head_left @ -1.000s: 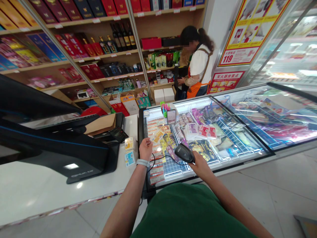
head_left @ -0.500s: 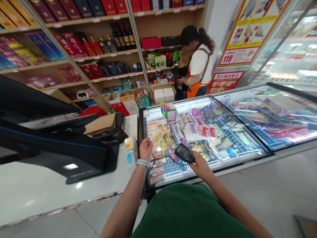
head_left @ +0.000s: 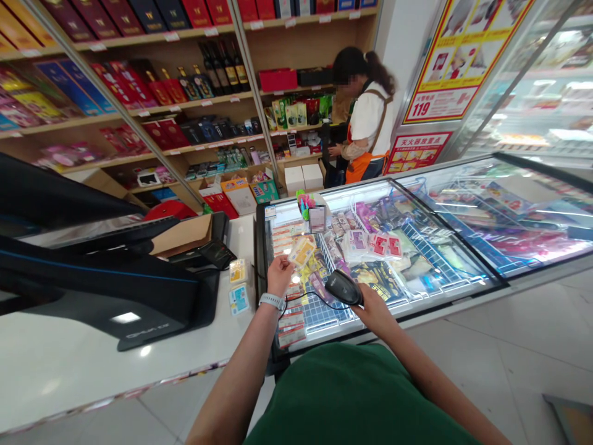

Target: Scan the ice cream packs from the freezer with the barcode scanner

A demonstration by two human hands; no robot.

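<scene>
My right hand (head_left: 373,305) is wrapped round the handle of a black barcode scanner (head_left: 343,287), whose head points up and left over the freezer's glass top. A cable runs left from the scanner, passing near my left wrist. My left hand (head_left: 280,275), with a pale watch band on the wrist, pinches the near edge of a clear pack with a yellow label (head_left: 303,253). The pack is above the freezer glass. To the right, purple-labelled packs (head_left: 357,241) and red-labelled packs (head_left: 387,245) lie on the glass.
On the counter at left stand a yellow-labelled stack (head_left: 238,271), a blue-labelled pack (head_left: 239,299) and a large black checkout terminal (head_left: 157,303). The glass-topped freezer (head_left: 498,279) stretches right. A person in an orange apron (head_left: 368,165) stands beyond it near the shelves.
My left hand has moved slightly right with the yellow-labelled pack, which shows more plainly now. My right hand and the scanner have hardly moved. The view has shifted slightly.
</scene>
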